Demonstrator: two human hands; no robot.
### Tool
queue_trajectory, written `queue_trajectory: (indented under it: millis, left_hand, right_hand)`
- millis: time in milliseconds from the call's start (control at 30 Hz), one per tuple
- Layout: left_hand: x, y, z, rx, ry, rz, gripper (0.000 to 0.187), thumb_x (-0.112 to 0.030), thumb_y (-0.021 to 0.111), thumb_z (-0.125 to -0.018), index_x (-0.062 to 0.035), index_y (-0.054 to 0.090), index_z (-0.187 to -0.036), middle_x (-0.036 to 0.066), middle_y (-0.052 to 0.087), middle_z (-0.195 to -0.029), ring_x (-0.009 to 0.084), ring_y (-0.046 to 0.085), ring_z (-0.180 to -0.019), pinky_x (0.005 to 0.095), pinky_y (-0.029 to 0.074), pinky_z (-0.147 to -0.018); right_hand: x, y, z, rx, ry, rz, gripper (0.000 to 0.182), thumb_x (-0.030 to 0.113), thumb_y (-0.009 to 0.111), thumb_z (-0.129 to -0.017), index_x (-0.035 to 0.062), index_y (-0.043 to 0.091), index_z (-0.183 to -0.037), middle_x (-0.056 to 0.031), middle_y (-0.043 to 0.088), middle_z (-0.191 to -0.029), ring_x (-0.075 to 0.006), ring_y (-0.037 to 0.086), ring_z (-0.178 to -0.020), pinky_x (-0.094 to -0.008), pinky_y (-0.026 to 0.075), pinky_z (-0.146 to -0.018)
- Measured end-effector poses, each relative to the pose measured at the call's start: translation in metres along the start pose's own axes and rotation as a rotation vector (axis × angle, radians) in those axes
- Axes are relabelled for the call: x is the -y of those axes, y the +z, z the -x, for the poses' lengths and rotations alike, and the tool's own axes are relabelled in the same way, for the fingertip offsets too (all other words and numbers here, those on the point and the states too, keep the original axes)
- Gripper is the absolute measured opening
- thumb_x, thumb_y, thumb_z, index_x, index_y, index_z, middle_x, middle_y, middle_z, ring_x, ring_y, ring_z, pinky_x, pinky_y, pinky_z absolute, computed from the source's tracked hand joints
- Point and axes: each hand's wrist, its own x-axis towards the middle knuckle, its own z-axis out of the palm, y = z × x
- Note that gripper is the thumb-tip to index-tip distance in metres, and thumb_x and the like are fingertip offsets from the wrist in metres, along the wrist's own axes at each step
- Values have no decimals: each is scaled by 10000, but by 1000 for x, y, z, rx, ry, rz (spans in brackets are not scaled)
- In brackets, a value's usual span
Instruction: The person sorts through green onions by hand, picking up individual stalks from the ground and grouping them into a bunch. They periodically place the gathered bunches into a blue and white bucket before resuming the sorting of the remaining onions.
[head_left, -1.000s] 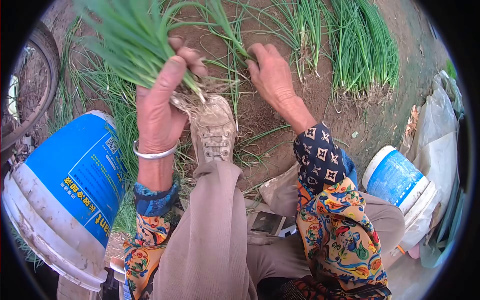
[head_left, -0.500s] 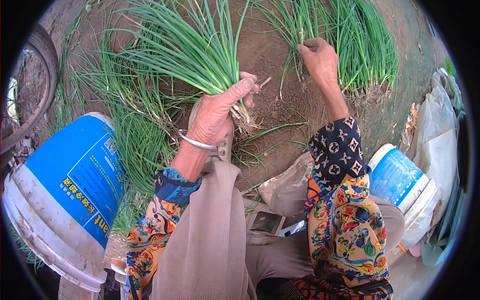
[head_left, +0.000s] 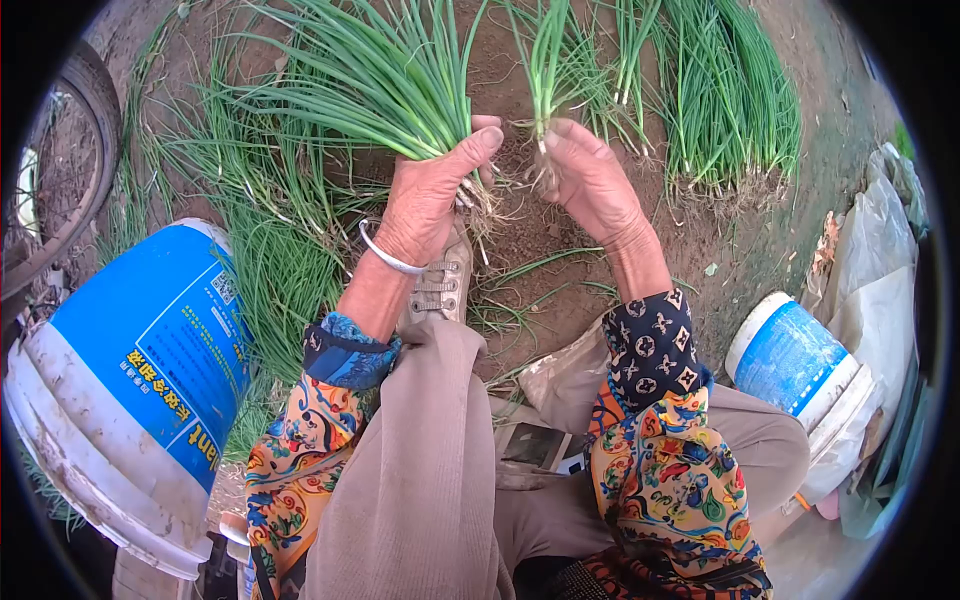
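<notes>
My left hand [head_left: 425,200] is closed around a thick bunch of scallions [head_left: 390,90], their green tops fanning up and leftward and the white roots hanging below the thumb. Beside it, my right hand [head_left: 600,190] pinches a few thin scallions [head_left: 545,70] near their pale root ends. The two hands are slightly apart over bare soil. A few loose scallions [head_left: 628,60] lie just beyond the right hand. Farther right, a neat row of scallions [head_left: 730,100] lies with its roots toward me.
Tangled scallions [head_left: 285,270] spread over the ground on the left. A large blue-and-white bucket [head_left: 150,350] lies tilted there, below a wheel [head_left: 100,150]. At right are a smaller bucket [head_left: 790,350] and plastic sheeting [head_left: 870,260]. My shoe [head_left: 437,285] is below the left hand.
My right hand has moved left and down from the loose scallions, bringing a few of them close to the left hand. The left hand's bunch has shifted slightly up and left.
</notes>
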Motion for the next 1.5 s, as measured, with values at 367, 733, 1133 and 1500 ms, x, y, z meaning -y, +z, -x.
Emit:
queue_trajectory:
  millis: [367, 733, 1133, 1500]
  left_hand:
    - [3, -4, -4, -37, -78, 69, 199, -117, 715, -822, -34, 621, -976, -4, 609, -821, 75, 541, -656, 216, 460, -568]
    - [-23, -12, -2, -94, 141, 53, 169, -86, 720, -814, -56, 631, -955, -3, 626, -866, 91, 549, -700, 238, 468, -626]
    - [-42, -10, 13, 38, 18, 188, 214, -185, 594, -920, -55, 569, -1088, 112, 626, -1091, 225, 611, -1007, 368, 530, -807]
    - [-31, -15, 13, -9, -21, 167, 196, -198, 594, -925, -52, 550, -1048, 7, 542, -775, 116, 506, -682, 289, 433, -687]
  right_hand:
    - [0, 24, 9, -8, -21, 566, 239, 237, 653, -869, 32, 632, -989, 19, 593, -737, -60, 535, -635, -214, 458, -569]
    - [5, 36, 17, 103, -12, 708, 274, 272, 577, -902, 1, 621, -910, -16, 587, -715, -93, 527, -658, -267, 455, -612]
    - [6, 40, -36, -317, -328, 1221, 384, 288, 558, -895, -27, 560, -1113, -198, 651, -872, -320, 638, -849, -452, 493, -801]
    - [39, -39, -47, -959, -602, 1337, 324, 254, 670, -798, -17, 583, -951, -151, 609, -827, -298, 598, -773, -427, 478, -763]
